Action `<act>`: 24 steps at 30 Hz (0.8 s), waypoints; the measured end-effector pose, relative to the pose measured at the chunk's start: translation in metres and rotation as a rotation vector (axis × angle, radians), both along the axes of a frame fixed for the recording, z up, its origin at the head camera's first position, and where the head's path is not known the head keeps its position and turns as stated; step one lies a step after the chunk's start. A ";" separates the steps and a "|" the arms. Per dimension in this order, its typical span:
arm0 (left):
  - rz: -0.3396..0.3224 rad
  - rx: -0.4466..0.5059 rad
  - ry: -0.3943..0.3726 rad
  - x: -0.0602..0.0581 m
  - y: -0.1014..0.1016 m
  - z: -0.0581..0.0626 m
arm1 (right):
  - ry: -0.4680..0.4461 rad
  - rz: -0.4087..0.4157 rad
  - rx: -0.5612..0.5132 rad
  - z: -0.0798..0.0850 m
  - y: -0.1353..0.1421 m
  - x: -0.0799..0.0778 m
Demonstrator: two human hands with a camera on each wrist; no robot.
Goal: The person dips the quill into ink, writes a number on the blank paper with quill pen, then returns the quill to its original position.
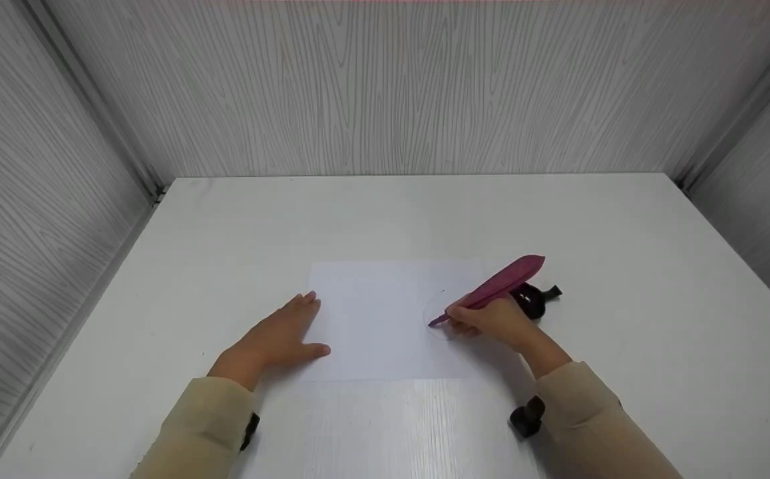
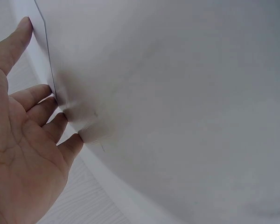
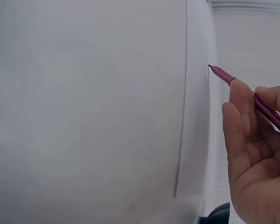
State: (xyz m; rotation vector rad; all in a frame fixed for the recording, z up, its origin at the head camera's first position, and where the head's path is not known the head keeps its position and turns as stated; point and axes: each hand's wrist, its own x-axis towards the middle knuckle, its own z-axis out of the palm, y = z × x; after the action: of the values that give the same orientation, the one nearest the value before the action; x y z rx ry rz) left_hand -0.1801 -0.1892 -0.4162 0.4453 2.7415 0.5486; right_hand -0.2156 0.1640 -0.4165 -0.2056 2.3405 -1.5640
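A white sheet of paper (image 1: 371, 319) lies on the white table. My right hand (image 1: 491, 320) pinches a dark pink feather-shaped pen (image 1: 508, 276), its tip touching the right part of the sheet. Around the tip runs a thin, faint curved line, roughly a circle. In the right wrist view the pen (image 3: 222, 74) slants between thumb and fingers. My left hand (image 1: 281, 340) rests flat at the sheet's left edge with its thumb spread; the left wrist view shows its fingers (image 2: 42, 111) straight, fingertips at the paper's edge.
A glossy black object with a short neck (image 1: 530, 301) stands just beyond the right hand, partly hidden by it. Black wrist devices (image 1: 526, 418) show below the sleeves. Grey wood-grained panels (image 1: 385, 86) bound the table (image 1: 225, 219) at the back and sides.
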 end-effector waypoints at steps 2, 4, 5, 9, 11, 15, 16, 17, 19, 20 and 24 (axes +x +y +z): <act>-0.002 -0.001 0.001 0.000 0.000 0.000 | 0.000 0.005 0.001 0.000 0.001 0.000; -0.001 0.002 0.001 0.000 0.000 0.000 | -0.005 0.008 0.001 0.000 0.001 0.000; -0.001 0.002 0.001 0.000 0.000 0.000 | -0.008 0.008 0.002 -0.001 0.002 0.000; -0.001 0.002 0.005 0.000 0.000 -0.001 | -0.022 0.023 0.001 0.000 0.003 0.000; -0.003 0.000 0.008 -0.001 0.000 -0.001 | -0.022 0.033 0.004 0.000 0.004 0.001; -0.002 -0.001 0.008 -0.001 0.000 -0.001 | -0.018 0.043 0.013 0.001 0.004 0.001; -0.002 -0.002 0.009 -0.001 0.000 -0.001 | -0.018 0.044 0.011 0.001 0.004 0.001; -0.001 -0.003 0.008 -0.001 0.000 -0.001 | -0.018 0.046 0.008 0.001 0.004 0.001; 0.001 -0.003 0.008 -0.001 0.000 0.000 | -0.017 0.050 0.001 0.001 0.004 0.001; 0.002 -0.003 0.008 -0.001 0.000 0.000 | -0.018 0.052 -0.003 0.001 0.004 0.001; 0.010 -0.008 0.005 0.001 0.000 -0.001 | -0.018 0.049 -0.014 0.001 0.003 0.001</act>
State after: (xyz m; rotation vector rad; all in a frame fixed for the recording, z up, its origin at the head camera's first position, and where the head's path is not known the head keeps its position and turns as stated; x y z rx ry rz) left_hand -0.1794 -0.1892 -0.4169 0.4324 2.7512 0.5400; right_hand -0.2144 0.1673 -0.4154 -0.2491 2.2938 -1.5532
